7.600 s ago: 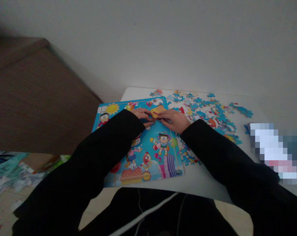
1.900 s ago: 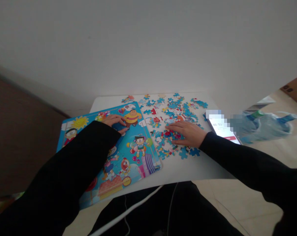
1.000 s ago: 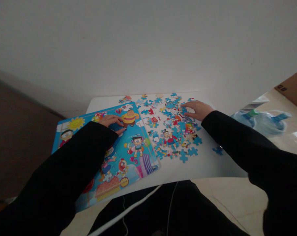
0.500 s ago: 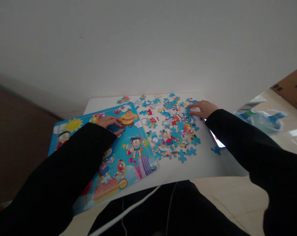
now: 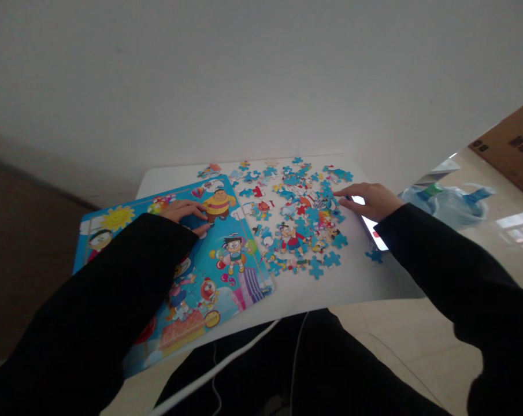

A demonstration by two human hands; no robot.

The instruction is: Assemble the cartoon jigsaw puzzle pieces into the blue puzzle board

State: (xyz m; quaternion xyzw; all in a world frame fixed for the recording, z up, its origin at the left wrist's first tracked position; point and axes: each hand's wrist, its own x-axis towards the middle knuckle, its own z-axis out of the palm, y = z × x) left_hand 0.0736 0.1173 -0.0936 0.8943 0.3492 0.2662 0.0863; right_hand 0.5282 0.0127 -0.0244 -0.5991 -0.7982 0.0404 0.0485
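My left hand (image 5: 185,214) lies on a blue cartoon puzzle board (image 5: 239,289), its fingers spread beside the printed figure in the yellow shirt. On the right, my right hand (image 5: 369,199) reaches in over the edge of a spread of loose jigsaw pieces (image 5: 293,237). Its index finger points at the blue pieces and the thumb stands a little apart; I see nothing held between them. The pieces are mostly blue, with red, white and yellow parts, and some overlap.
A white table (image 5: 296,297) stands against the pale wall. A lit phone (image 5: 376,234) lies partly under my right wrist, near a lone blue piece (image 5: 374,256). Clear plastic bottles (image 5: 456,205) and a cardboard box (image 5: 510,147) are on the floor at right. A white cable (image 5: 226,361) crosses my lap.
My right hand has drawn back to the right and slightly nearer me, uncovering pieces at the far right corner. My left hand stays on the board. The view has shifted slightly.
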